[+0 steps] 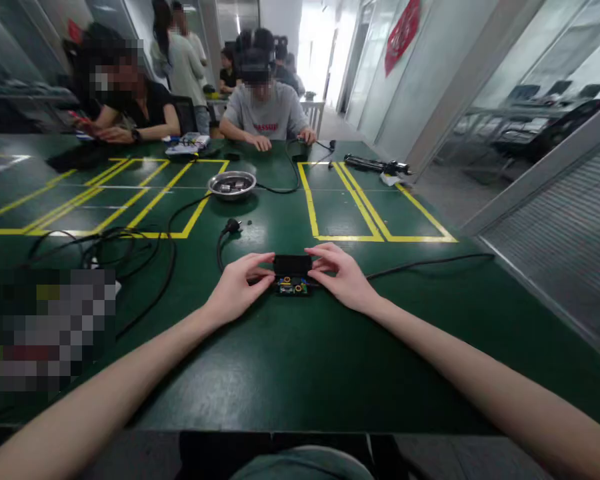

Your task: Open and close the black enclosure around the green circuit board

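Note:
Between my two hands a power adapter lies opened on the green table (260, 373). Its circuit board (293, 287), with copper coils, shows in the near half of the black case. The black cover (293, 264) stands on the far side of the board. My left hand (237, 287) pinches the left edges of cover and case with thumb and fingers. On the opposite side, my right hand (343, 277) grips the right edges the same way. A black cord (430, 263) runs off to the right, and a cord with a plug (234, 227) lies beyond my left hand.
A metal bowl (233, 187) with small metal parts stands farther back. Tangled black cables (125, 243) lie at left beside a blurred-out object (45, 327). Yellow tape (350, 238) marks the table. A person in grey (265, 110) and another in black (147, 110) sit across.

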`<state>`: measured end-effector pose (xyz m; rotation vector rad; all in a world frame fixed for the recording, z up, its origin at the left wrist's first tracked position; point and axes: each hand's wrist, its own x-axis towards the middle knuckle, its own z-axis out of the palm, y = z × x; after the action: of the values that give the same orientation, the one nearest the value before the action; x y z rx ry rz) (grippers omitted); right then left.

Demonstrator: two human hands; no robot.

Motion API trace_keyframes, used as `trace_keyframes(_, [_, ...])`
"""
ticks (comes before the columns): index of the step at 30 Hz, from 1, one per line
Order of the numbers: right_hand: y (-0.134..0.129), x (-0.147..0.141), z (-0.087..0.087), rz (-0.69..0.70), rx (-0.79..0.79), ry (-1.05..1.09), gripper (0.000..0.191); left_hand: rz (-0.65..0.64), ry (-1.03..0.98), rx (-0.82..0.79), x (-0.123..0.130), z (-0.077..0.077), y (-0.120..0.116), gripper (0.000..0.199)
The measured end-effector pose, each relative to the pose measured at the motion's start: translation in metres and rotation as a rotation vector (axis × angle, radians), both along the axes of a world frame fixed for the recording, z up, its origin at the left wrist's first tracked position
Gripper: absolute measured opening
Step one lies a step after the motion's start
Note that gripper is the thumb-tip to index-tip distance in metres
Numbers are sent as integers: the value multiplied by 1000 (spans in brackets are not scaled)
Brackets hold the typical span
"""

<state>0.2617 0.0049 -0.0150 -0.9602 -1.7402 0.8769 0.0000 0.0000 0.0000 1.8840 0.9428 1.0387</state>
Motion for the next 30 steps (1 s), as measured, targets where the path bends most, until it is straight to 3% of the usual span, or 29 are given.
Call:
trace_keyframes(15, [-3,0,7,3,-61,-52,33,10,21,9,0,5,-1,33])
trace_keyframes(30, [-8,-1,8,12,53,-128,26,5,40,49,-3,7,-4,31])
